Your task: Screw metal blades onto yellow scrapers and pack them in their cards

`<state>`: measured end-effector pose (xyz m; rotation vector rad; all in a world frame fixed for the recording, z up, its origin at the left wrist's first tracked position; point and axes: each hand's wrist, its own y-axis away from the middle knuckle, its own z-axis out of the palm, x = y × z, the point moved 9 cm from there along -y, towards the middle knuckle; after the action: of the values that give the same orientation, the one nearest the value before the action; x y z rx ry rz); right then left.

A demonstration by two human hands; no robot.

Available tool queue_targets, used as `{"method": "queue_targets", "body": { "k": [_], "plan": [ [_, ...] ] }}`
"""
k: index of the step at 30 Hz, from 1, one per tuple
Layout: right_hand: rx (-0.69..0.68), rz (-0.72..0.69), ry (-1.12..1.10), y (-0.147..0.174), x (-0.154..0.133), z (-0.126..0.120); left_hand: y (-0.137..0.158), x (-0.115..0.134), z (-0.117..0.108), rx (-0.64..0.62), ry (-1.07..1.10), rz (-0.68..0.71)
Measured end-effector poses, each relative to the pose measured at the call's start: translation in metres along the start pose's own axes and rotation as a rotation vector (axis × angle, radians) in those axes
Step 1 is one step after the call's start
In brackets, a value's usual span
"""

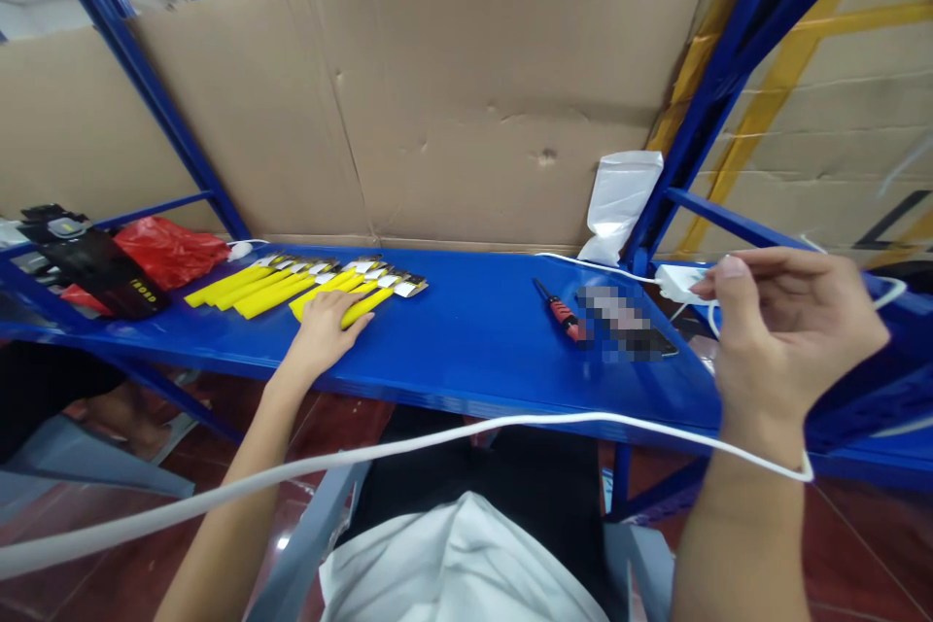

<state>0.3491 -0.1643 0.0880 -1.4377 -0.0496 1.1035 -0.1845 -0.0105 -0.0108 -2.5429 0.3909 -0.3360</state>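
A row of several yellow flat sleeves (273,293) with white, dark-tipped ends lies on the blue shelf. My left hand (328,326) rests over the right part of the row, fingers stretched across the sleeves and thumb apart. At the right, my right hand (791,321) is raised above the shelf edge, thumb and fingertips pressed together. Whatever sits in that pinch is too small to make out. Just behind the fingertips is a white plug-like block (681,283) with a cable. A white cord (583,419) runs across the front and passes at my right wrist.
A red-handled screwdriver (560,311) lies beside a blurred dark flat object (663,346). Blue frame posts (182,136) and a cardboard wall (466,97) bound the shelf. At left are a black device (102,267) and a red bag (171,253); a white pouch (623,199) leans at right.
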Motion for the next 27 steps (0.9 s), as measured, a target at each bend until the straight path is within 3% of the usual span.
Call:
{"method": "queue_targets", "body": {
  "k": [5,8,12,18,22,27],
  "plan": [
    [-0.245,0.017,0.061,0.011,0.010,0.027,-0.018,0.021,0.023,-0.078,-0.112,-0.002],
    [-0.411,0.031,0.134,0.021,0.019,0.045,-0.020,0.040,0.024,-0.067,-0.128,0.028],
    [-0.487,0.043,0.150,0.031,0.024,0.058,-0.016,0.074,0.007,0.071,0.000,0.183],
    [-0.637,0.139,0.062,0.054,0.025,0.085,-0.005,0.138,-0.035,0.368,0.229,0.493],
    [-0.748,0.253,-0.124,0.071,0.011,0.100,0.002,0.175,-0.048,0.431,0.334,0.616],
    [-0.819,0.336,-0.229,0.080,-0.002,0.106,0.008,0.197,-0.046,0.416,0.454,0.652]
  ]
}}
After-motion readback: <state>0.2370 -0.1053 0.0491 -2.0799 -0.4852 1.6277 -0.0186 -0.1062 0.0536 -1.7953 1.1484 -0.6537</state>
